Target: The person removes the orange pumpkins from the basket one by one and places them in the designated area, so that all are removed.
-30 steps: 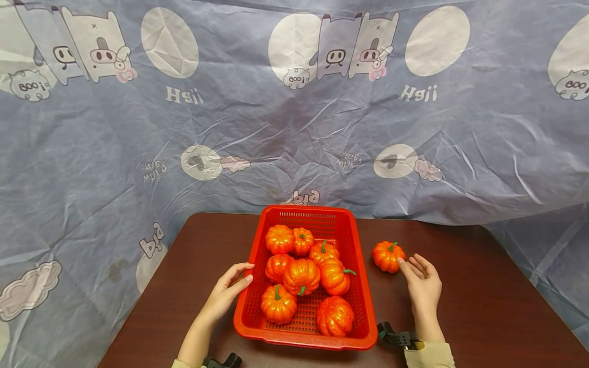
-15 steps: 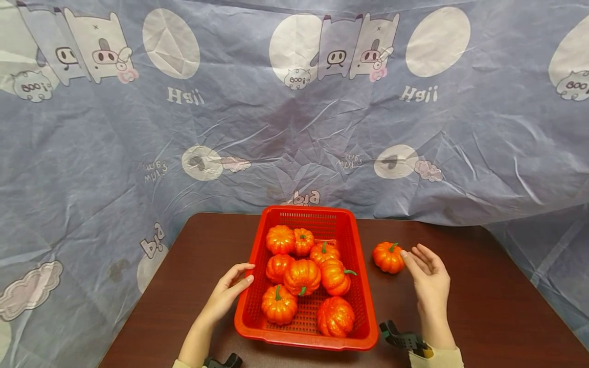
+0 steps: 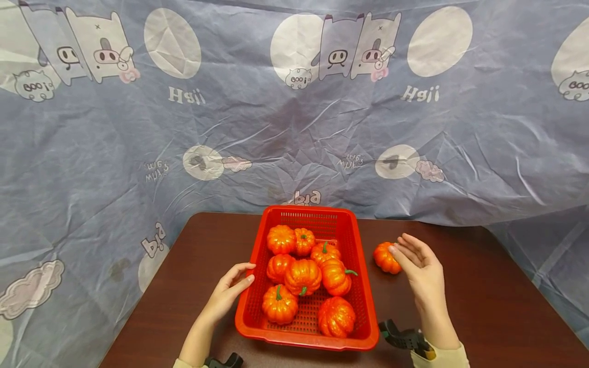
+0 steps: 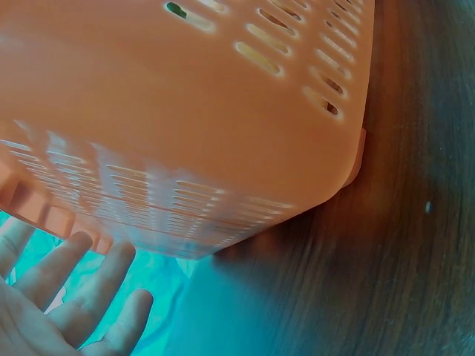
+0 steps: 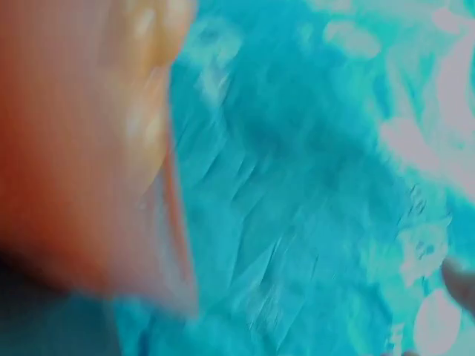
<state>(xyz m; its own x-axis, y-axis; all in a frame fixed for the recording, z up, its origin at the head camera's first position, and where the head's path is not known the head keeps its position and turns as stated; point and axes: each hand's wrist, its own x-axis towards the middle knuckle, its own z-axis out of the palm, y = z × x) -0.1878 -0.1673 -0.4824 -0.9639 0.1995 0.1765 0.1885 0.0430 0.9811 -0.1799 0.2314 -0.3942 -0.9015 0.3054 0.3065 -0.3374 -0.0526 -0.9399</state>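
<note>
A red plastic basket (image 3: 307, 343) on the table holds several small orange pumpkins (image 3: 302, 276) with green stems. At its left side, my left hand (image 3: 222, 300) touches the rim with fingers extended. The left wrist view has those fingers (image 4: 96, 289) spread beside the slotted basket wall (image 4: 223, 133). One more pumpkin (image 3: 384, 257) lies on the table to the right of the basket. My right hand (image 3: 425, 276) is raised with loosely bent fingers and holds nothing. It covers the right part of that pumpkin in the head view; whether they touch I cannot tell.
The dark brown table (image 3: 488, 296) extends to both sides of the basket. A blue-grey cloth (image 3: 257, 128) with cartoon prints hangs behind it. Black wrist mounts (image 3: 400, 337) sit below the hands. The right wrist view is blurred.
My right hand first moved right, away from the lone pumpkin, then rose and came back left in front of it. Left hand, basket and pumpkins stay in place.
</note>
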